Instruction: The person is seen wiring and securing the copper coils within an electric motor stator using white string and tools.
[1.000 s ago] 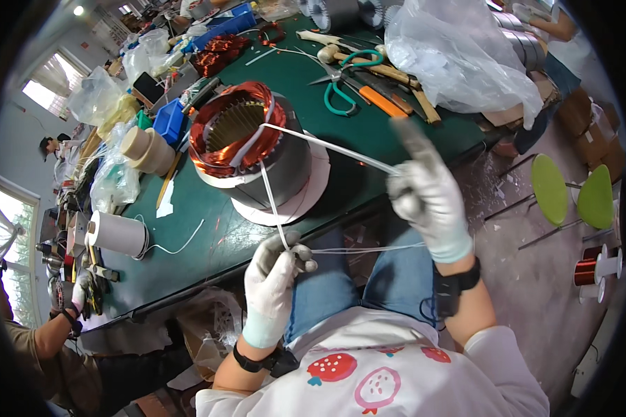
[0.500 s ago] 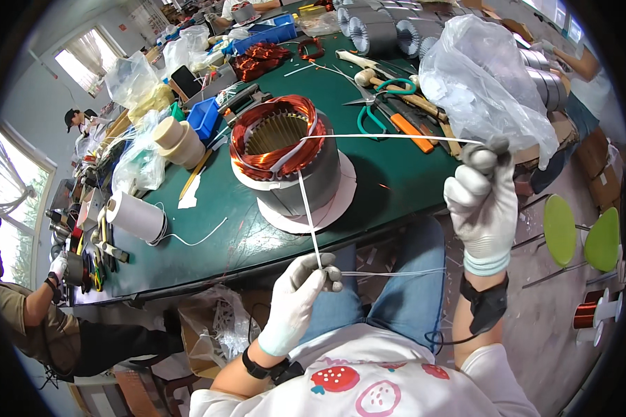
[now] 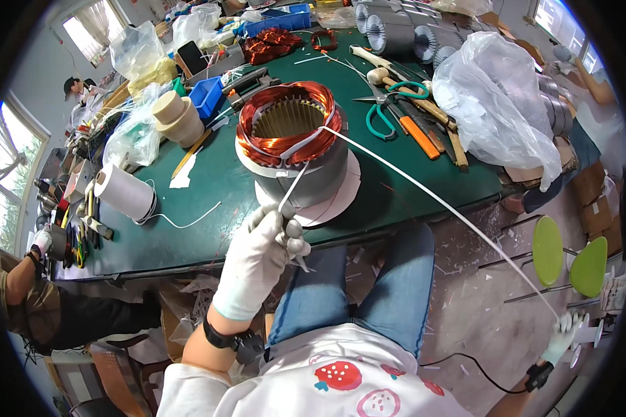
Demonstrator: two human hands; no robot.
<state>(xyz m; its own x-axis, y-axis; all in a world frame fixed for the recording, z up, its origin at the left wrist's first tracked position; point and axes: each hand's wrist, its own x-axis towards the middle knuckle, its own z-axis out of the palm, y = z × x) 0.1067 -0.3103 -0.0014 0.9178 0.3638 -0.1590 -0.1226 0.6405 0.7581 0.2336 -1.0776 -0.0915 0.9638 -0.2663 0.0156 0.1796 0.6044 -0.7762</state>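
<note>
A grey motor stator (image 3: 293, 149) with copper windings stands on a white disc on the green table (image 3: 188, 229). A white lacing tape (image 3: 431, 198) runs from the top of the windings out to the lower right. My right hand (image 3: 562, 333), in a white glove, grips its far end with the arm stretched out. My left hand (image 3: 264, 254), also gloved, is closed on the other short tape end and a metal tool, just in front of the stator.
A white tape roll (image 3: 124, 192) lies left of the stator. Green-handled scissors (image 3: 382, 118), hand tools and a clear plastic bag (image 3: 497, 104) sit to the right. Blue bins (image 3: 205, 97) and tape rolls crowd the back left. Another person (image 3: 35, 299) sits at lower left. Green stools (image 3: 567, 254) stand right.
My right hand has pulled the tape far out to the lower right, drawing it taut. My left hand has moved up closer to the stator.
</note>
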